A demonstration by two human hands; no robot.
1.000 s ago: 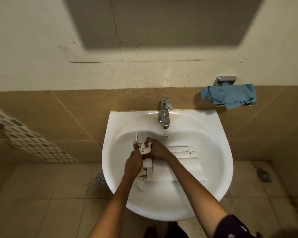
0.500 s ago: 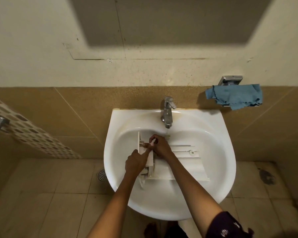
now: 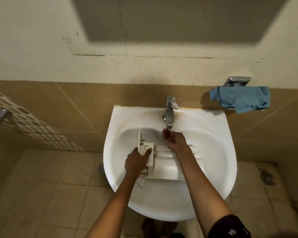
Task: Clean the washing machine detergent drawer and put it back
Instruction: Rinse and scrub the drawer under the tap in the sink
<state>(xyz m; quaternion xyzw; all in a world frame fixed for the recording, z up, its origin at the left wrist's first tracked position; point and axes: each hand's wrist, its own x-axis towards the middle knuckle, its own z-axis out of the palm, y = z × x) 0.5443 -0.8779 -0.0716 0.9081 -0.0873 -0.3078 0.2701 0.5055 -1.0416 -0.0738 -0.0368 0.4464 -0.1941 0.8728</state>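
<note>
Drawer [image 3: 169, 167] in sink [image 3: 162, 201]: left hand [image 3: 136, 162] grips front; right hand [image 3: 174, 140] loose, empty, under tap [image 3: 169, 114].

Dark sleeve [image 3: 229, 226], pale specks, on right arm [image 3: 201, 182].

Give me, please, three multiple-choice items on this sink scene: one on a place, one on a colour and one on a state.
1. Where is the drawer?
A. on a table
B. in the sink
C. on a chair

2. What colour is the hanging cloth?
A. blue
B. red
C. yellow

3. How is the right hand?
A. gripping the drawer
B. open under the tap
C. holding the cloth

Key:
1 B, the drawer lies across the sink.
2 A, the cloth is plainly blue.
3 B, its fingers are relaxed below the tap, and only the left hand grips the drawer.
</note>
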